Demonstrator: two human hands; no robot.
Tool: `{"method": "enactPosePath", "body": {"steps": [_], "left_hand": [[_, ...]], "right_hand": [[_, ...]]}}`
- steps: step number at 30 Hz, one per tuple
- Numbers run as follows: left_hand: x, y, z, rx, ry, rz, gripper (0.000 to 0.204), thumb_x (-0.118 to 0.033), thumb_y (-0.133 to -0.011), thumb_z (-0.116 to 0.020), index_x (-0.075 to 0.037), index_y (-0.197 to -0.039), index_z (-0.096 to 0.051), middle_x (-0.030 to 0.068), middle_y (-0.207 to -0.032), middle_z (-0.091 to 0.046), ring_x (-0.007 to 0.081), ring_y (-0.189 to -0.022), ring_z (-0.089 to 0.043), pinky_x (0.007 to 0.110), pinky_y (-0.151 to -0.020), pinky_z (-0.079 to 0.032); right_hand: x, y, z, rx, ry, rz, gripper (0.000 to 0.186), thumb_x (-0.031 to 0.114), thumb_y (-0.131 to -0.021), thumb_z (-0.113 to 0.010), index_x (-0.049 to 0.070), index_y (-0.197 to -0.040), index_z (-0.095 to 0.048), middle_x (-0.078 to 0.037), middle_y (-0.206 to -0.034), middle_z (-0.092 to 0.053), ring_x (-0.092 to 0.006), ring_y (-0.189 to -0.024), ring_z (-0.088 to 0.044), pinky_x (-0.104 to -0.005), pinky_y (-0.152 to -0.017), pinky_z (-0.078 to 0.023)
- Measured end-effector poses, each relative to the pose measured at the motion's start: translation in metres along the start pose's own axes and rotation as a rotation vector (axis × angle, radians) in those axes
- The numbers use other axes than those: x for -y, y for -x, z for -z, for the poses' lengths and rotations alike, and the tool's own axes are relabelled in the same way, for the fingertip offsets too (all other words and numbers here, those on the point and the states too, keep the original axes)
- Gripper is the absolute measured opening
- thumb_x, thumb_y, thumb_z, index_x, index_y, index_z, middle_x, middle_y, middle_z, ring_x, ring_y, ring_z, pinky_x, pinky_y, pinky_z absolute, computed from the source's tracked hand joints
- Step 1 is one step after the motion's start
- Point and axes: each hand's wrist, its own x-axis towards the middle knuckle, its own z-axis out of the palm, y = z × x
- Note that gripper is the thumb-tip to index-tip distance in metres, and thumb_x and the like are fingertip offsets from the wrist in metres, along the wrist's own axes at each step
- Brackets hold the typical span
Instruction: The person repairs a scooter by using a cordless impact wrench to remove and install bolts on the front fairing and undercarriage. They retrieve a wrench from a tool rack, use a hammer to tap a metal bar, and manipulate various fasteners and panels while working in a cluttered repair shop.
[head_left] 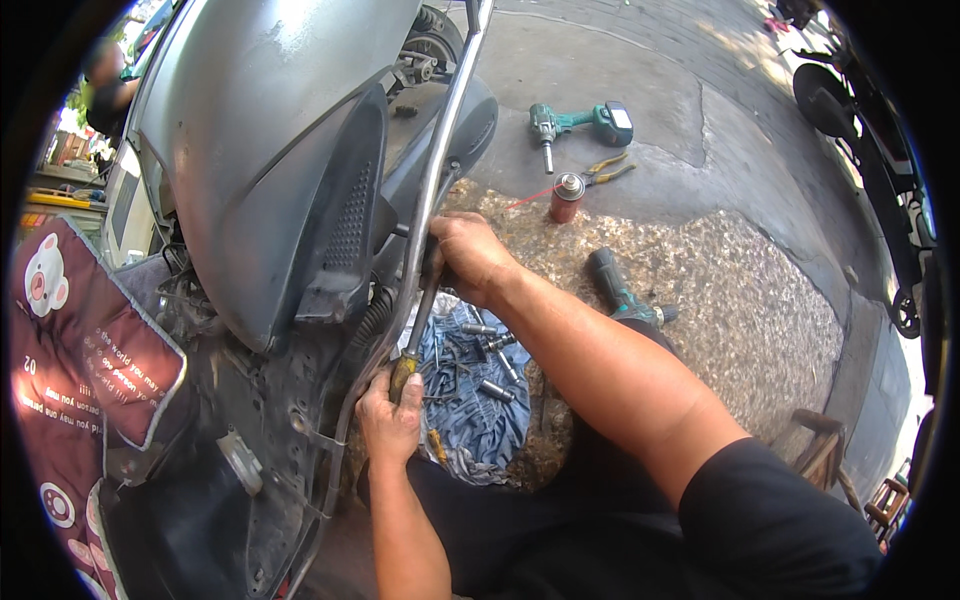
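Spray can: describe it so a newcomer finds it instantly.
Start at the big grey scooter and go right, past the right hand. On the ground, nearer than the teal impact wrench and beside the pliers, is the red spray can. Unlike those tools, it stands upright, a thin red straw at its nozzle.

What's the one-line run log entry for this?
left hand: gripping yellow-handled tool | right hand: at tool's upper end beside metal tube, grip hidden | nearby: blue cloth bearing sockets, red spray can
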Motion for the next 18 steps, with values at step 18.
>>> {"method": "enactPosePath", "body": {"steps": [18], "left_hand": [[0.082,-0.006,-0.029,0.458,1.727,0.327,0.058,-0.04,-0.09,-0.052,-0.008,-0.138,-0.046,0.019,-0.133,-0.054,0.0392,-0.117,-0.055,0.06,-0.097,-0.043]], "right_hand": [[-0.003,0.016,0.004,0.084,-0.086,-0.072,0.017,0.012,-0.093,-0.045,-0.001,-0.095,-0.056,-0.01,-0.074,-0.058,-0.0243,-0.069,-0.061,-0.0413,-0.067,-0.055]]}}
